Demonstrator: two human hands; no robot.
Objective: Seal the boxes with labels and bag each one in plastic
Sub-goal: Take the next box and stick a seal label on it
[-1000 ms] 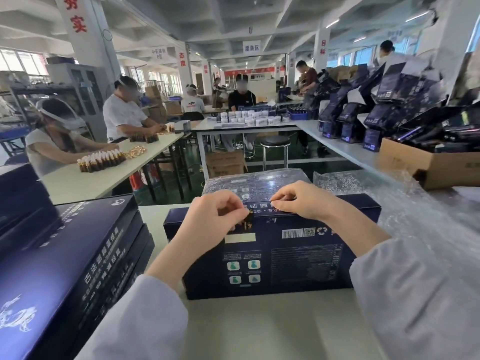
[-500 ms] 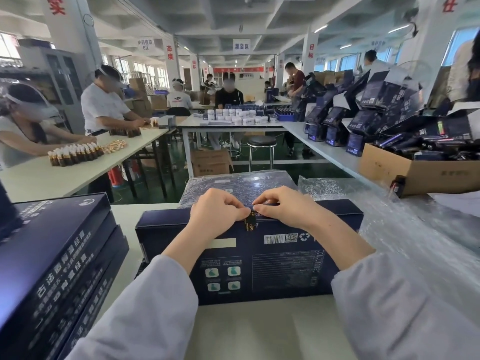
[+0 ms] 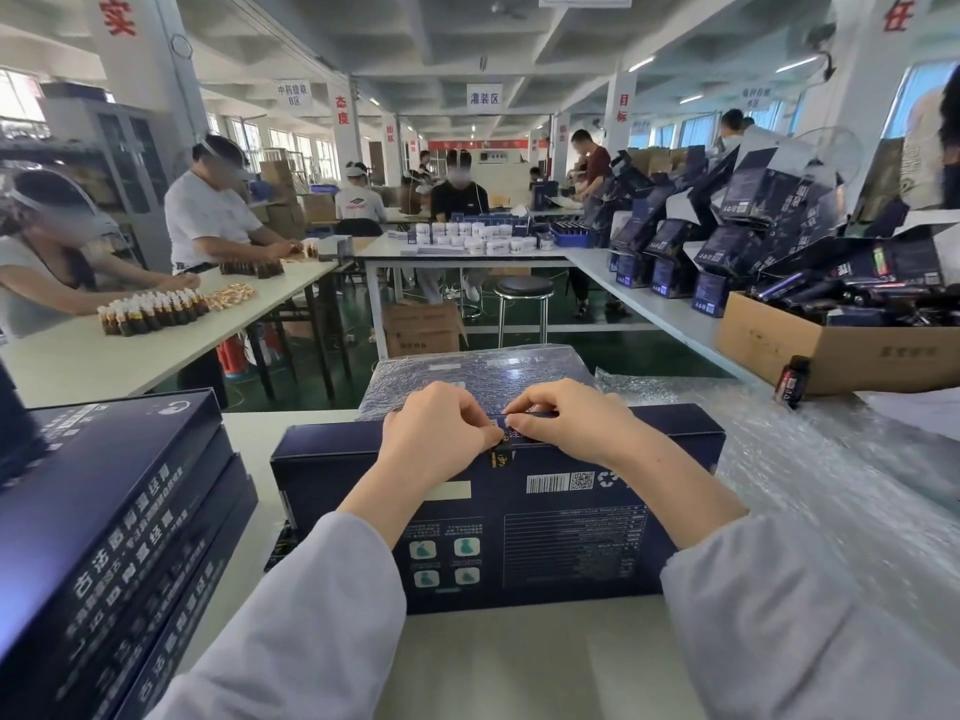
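"What are the hands doing?"

"The left hand has its fingers curled tight, with thumb and forefinger pinching a small dark label with a gold mark. The right hand is curled too, and its fingertips pinch the label's upper end from the other side. The two hands nearly touch."

"And where does the label sit?"

"It is folded over the top front edge of a long dark navy cardboard box, near the middle. The box stands on its long side on the pale surface. Its printed face, with a barcode, a QR code and four teal icons, is turned towards the person."

"Around it?"

"Just behind is a similar box wrapped in clear plastic. To the right lies a sheet of bubble wrap, and to the left a stack of matching navy boxes."
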